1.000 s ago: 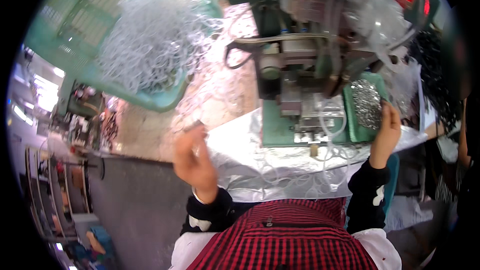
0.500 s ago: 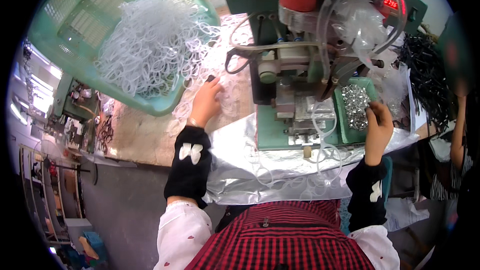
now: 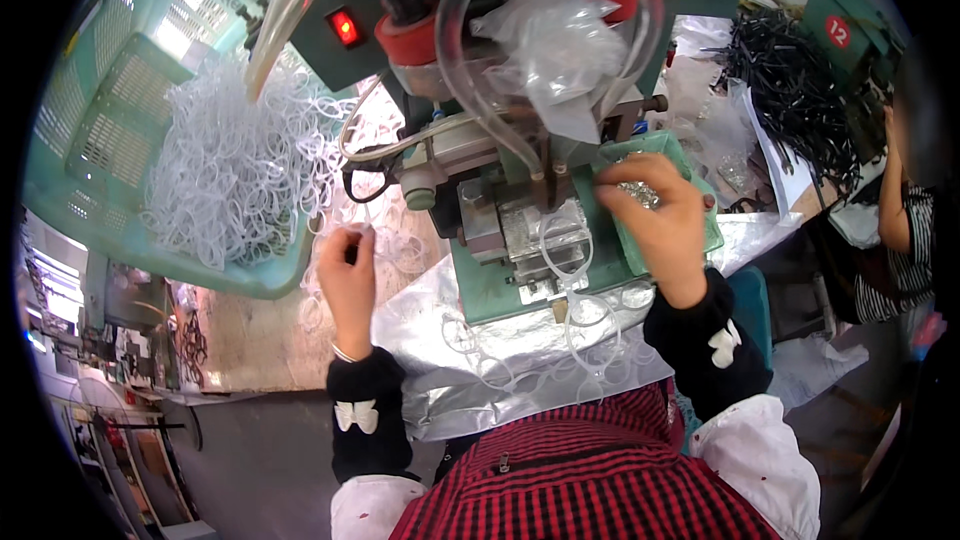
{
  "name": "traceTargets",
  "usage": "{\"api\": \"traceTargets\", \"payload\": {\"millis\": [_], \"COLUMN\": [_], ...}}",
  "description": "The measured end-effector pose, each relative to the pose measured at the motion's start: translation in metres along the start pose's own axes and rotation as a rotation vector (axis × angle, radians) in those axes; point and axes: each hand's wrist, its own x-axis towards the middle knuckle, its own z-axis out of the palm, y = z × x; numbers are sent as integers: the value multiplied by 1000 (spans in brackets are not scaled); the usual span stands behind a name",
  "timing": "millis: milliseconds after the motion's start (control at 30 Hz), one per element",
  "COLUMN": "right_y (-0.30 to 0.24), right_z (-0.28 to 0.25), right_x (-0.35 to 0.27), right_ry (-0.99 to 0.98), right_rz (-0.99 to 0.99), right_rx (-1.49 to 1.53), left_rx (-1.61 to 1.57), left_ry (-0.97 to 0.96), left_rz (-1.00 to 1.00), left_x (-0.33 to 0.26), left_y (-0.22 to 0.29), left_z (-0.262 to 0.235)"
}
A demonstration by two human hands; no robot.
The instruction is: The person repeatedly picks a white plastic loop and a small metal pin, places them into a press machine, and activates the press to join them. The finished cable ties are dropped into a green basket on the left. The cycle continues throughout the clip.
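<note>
My left hand (image 3: 347, 280) is closed in a pinch over the loose clear plastic loops (image 3: 400, 252) on the table. Its fingertips seem to grip one clear loop, though the piece blends with those behind. My right hand (image 3: 665, 225) is curled, thumb and forefinger close together, above the green tray (image 3: 712, 230) of small shiny metal pieces (image 3: 640, 192). Whatever its fingertips hold is too small to make out. Between my hands stands a green press with a metal fixture (image 3: 545, 235). A clear loop (image 3: 566, 270) lies over the fixture and hangs toward its front edge.
A large green basket (image 3: 225, 280) heaped with clear loops stands at left. Silvery sheeting (image 3: 430, 395) covers the table's front edge. Clear tubing (image 3: 447, 40) and a plastic bag (image 3: 560, 40) hang on the press. Black strips (image 3: 790, 90) lie at right, near another person's arm (image 3: 893, 190).
My view has shifted to the right. My right hand has moved leftward from the tray's right side toward the fixture. My left hand has drawn back toward me, its fingers now curled in.
</note>
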Motion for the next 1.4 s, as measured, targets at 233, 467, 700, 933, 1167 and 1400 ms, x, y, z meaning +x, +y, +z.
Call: {"api": "traceTargets", "payload": {"millis": [233, 467, 700, 933, 1167, 1400], "right_y": [-13, -30, -48, 58, 42, 46], "right_z": [34, 36, 21, -33, -12, 21], "right_x": [-12, -6, -19, -6, -59, -61], "right_ry": [-14, -58, -131, 315, -90, -170], "right_rz": [258, 293, 239, 95, -241, -199], "right_rx": [378, 546, 486, 18, -644, -771], "left_rx": [-709, -737, -969, -1063, -1065, -1043], "left_ry": [-18, 80, -463, -980, -907, -948], "left_rz": [-504, 398, 154, -852, -834, -750], "left_x": [-59, -13, -32, -57, -66, -112], "left_y": [24, 180, 204, 215, 209, 165], "left_z": [31, -4, -9, 37, 43, 38]}}
